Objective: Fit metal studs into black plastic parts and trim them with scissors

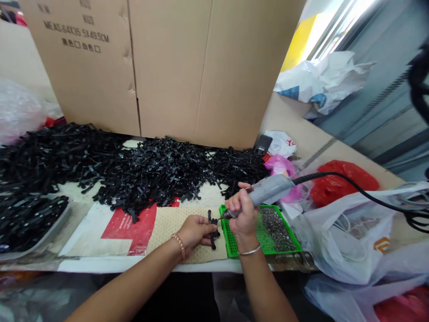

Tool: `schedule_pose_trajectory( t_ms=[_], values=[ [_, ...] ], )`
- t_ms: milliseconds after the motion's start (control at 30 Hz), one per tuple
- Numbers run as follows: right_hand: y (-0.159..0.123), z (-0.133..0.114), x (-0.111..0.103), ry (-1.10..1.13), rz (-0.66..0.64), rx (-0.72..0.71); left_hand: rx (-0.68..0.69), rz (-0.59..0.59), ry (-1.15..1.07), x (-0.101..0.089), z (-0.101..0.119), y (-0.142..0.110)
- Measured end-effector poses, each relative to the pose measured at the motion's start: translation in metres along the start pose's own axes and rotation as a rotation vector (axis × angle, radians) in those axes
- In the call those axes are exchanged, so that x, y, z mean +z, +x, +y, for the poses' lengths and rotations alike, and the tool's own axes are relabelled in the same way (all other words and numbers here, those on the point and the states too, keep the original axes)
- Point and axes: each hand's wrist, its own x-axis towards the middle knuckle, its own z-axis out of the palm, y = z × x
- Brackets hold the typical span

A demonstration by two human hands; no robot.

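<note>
My left hand (195,233) pinches a small black plastic part (213,241) over a tan textured mat (167,228). Wrapped around a grey electric screwdriver (272,192), my right hand (244,210) holds it slanted, its tip pointing left at the black part. Whether the tip touches a screw is too small to tell. Beneath the right hand is a green plastic tray (231,241), with many small metal screws (278,230) gathered on its right side. A black cable (335,175) runs from the screwdriver's back end to the right.
Heaps of black plastic parts (161,165) lie along the back of the table, before a tall cardboard box (167,67). A clear tub (63,219) of black parts stands at left. At right are a red bag (342,181) and white plastic bags (355,241).
</note>
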Motion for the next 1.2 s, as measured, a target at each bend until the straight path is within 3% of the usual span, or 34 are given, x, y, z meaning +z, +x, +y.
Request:
schedule_pose_trajectory(
  t_ms=[200,1200],
  values=[
    [0.0,0.014,0.004,-0.041,0.008,0.009,0.021,-0.027,-0.002,-0.003,-0.005,0.004],
    [-0.001,0.024,0.0,0.013,-0.006,0.02,0.015,0.011,0.02,0.0,-0.002,0.001]
  ],
)
